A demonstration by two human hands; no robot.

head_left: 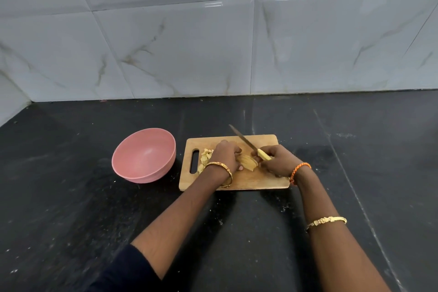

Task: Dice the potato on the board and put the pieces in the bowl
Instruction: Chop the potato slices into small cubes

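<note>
- One fan of potato slices [247,162] is lying at the middle of the wooden board [260,180], and a small heap of cut pieces [205,156] is sitting near the board's handle slot; nothing is showing inside the pink bowl [144,155], which is standing just beside the board on the left.
- The left hand [225,153] is curling its fingers over the slices and pressing them down; those fingertips are lying close to the cutting line, so a slip of the blade is risking a nick.
- The right hand [275,159] is wrapping tightly around the yellow handle of the knife [246,141], whose blade is pointing up and away; whether the edge is touching the potato is hard to tell.
- The slices are looking wet and stacked, so they are likely sliding apart under pressure and giving uneven dice.
- The heap is sitting near the board's edge, so sweeping carelessly is risking pieces landing on the black counter [71,197] rather than in the bowl.
</note>
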